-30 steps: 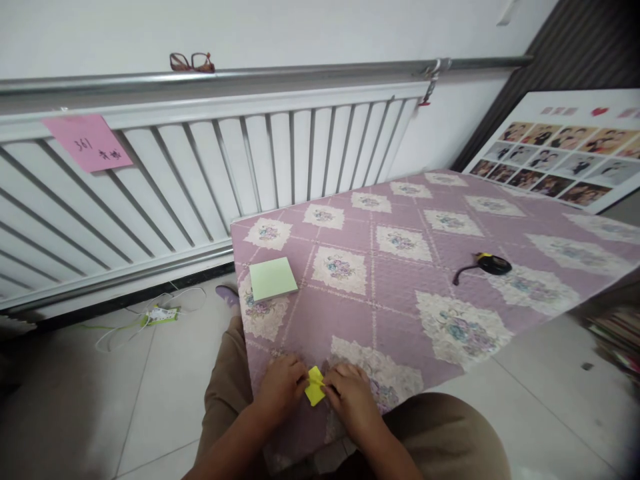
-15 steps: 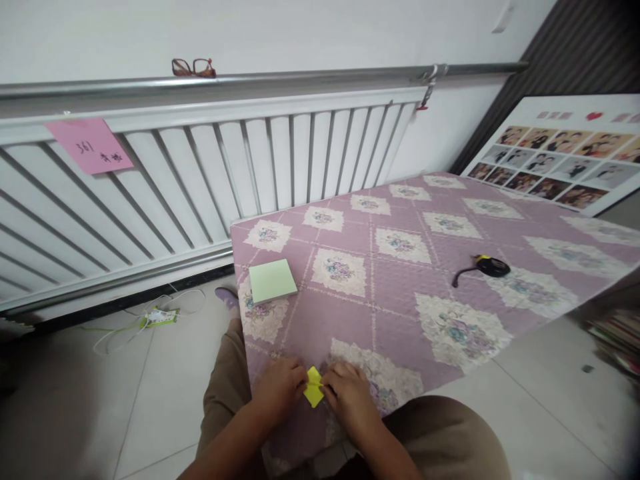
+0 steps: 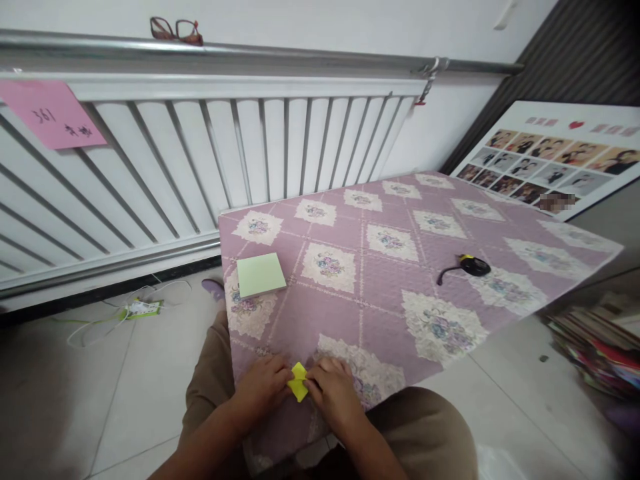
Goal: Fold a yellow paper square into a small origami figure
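A small folded piece of yellow paper (image 3: 299, 383) is held close to the near edge of the table, between my two hands. My left hand (image 3: 266, 383) pinches its left side, with the fingers curled. From the right, my right hand (image 3: 334, 389) grips the opposite side between thumb and fingers. A crease runs across the middle of the paper, and its upper and lower points stick out between the hands. Farther up on the left lies a pale green pad of paper (image 3: 261, 275), apart from both hands.
A purple floral cloth (image 3: 340, 300) covers the table. On its right side lies a black and yellow tape measure (image 3: 475, 265) with a strap. A white radiator (image 3: 270, 147) stands behind, a photo board (image 3: 550, 150) leans at the right, and a power strip (image 3: 143, 308) lies on the floor.
The view has shifted, so most things sit a little farther left. Both hands keep hold of the yellow paper, whose lower part looks slightly turned.
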{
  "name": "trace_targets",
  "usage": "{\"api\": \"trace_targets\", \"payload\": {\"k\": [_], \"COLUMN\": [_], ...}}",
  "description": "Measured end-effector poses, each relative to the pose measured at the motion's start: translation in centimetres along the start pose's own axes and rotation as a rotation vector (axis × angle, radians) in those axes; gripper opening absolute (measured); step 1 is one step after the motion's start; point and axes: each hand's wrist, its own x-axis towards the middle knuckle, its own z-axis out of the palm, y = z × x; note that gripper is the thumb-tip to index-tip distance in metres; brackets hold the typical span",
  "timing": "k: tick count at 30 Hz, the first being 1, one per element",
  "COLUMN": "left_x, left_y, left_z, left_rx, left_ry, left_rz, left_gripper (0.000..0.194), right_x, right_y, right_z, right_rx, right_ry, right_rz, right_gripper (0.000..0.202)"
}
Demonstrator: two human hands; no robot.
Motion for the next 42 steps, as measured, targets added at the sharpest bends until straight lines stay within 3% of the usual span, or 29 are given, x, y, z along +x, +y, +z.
{"api": "trace_targets", "payload": {"k": [6,10,13,17,26,29,31,36,39,42], "left_x": [0.1,0.2,0.4,0.8,0.6,0.8,1.0,1.6,1.7,1.9], "left_y": [0.5,1.2,1.5,1.6,0.6,0.3,0.1,-0.3,-0.2,0.0], "left_z": [-0.1,-0.6,-0.7,-0.6,-0.3,-0.3,-0.2,-0.7,-1.2,-1.4], "left_rx": [0.002,-0.044,-0.109,-0.145,-0.044,-0.036,-0.030,-0.051,-0.211,-0.562], "left_ry": [0.033,0.070,0.113,0.127,0.084,0.068,0.062,0.060,0.130,0.276], "left_rz": [-0.073,-0.129,-0.198,-0.273,0.023,0.032,0.025,0.052,0.060,-0.081], "left_gripper": [0.022,0.020,0.019,0.017,0.016,0.015,0.016,0.016,0.018,0.022], "right_x": [0.0,0.4,0.7,0.8,1.3,1.3,1.3,1.6,1.9,2.3], "right_y": [0.7,0.6,0.2,-0.1,0.0,0.4,0.7,0.9,0.8,0.2], "right_z": [-0.9,-0.4,0.5,1.3,1.4,0.6,0.1,0.2,0.3,-0.2], "right_rx": [0.107,0.060,0.002,-0.039,-0.146,-0.070,-0.048,-0.153,-0.194,-0.202], "right_ry": [-0.038,0.011,0.087,0.164,0.097,0.039,0.008,0.026,0.080,0.134], "right_rz": [-0.114,-0.054,-0.007,0.031,-0.008,-0.079,-0.113,-0.181,-0.237,-0.216], "right_gripper": [0.019,0.007,0.015,0.011,0.011,0.002,0.009,0.003,0.008,0.016]}}
